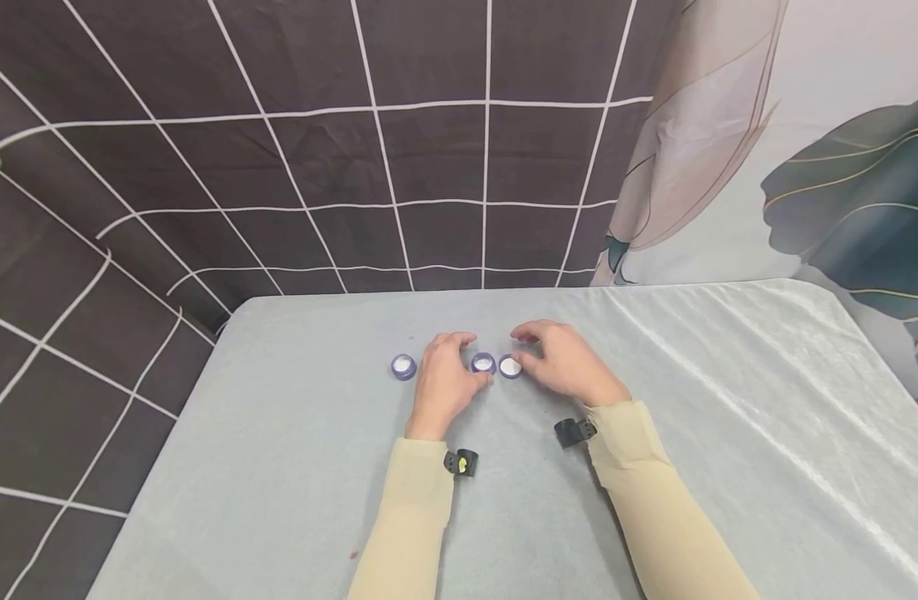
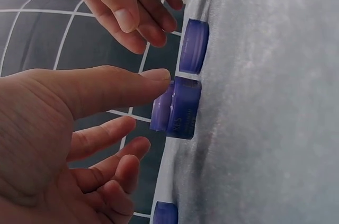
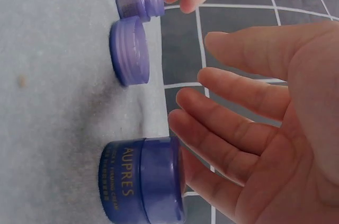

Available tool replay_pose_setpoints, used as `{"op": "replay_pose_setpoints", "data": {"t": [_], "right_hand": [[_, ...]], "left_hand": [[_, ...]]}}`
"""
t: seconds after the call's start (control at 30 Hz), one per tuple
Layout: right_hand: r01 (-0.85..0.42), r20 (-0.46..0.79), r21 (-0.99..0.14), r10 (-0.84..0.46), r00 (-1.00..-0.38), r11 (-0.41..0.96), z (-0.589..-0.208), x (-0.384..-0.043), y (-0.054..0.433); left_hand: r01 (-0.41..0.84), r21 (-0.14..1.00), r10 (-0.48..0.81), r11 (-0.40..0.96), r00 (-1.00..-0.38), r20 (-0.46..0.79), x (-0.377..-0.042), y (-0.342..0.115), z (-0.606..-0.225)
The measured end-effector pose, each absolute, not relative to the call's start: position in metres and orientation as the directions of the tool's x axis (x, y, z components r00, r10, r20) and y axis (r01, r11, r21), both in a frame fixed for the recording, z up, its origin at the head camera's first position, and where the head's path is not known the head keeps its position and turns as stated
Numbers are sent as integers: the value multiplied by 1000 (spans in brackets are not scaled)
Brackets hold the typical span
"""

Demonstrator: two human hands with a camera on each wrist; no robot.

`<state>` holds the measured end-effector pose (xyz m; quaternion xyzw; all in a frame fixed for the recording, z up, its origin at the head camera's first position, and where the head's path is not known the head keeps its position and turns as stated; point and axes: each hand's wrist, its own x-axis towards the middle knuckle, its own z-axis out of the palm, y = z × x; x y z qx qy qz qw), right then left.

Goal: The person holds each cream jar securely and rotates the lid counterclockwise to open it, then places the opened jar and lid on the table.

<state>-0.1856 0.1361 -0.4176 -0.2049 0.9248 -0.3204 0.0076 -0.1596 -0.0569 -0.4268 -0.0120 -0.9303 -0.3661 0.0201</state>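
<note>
An open purple cream jar (image 1: pixel 483 362) with white inside stands on the table. My left hand (image 1: pixel 444 383) is beside it with thumb and fingers spread apart. In the left wrist view the thumb tip overlaps the jar (image 2: pixel 184 108); whether it touches, I cannot tell. Just right of the jar lies its purple lid (image 1: pixel 511 367), pale inside facing up. My right hand (image 1: pixel 567 362) hovers by the lid, fingers loosely bent, holding nothing. A capped jar lettered AUPRES (image 3: pixel 143 181) stands near the right fingers; in the head view that hand hides it.
Left of my left hand sits another small round purple container (image 1: pixel 403 367), white on top. A pale velvety cloth (image 1: pixel 279 483) covers the table. Dark gridded curtain (image 1: pixel 429 158) hangs behind and at the left, with a leaf-patterned curtain (image 1: pixel 729 167) at the right.
</note>
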Motion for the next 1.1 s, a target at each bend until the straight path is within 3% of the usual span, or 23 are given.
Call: {"op": "replay_pose_setpoints", "data": {"t": [0.67, 1.1], "right_hand": [[-296, 143, -625, -266, -953, 722, -412, -181, 146], [-296, 182, -592, -234, -955, 749, -412, -175, 157]], "left_hand": [[70, 693, 4, 717, -995, 96, -156, -53, -416], [157, 671, 94, 724, -987, 129, -148, -33, -413]]}}
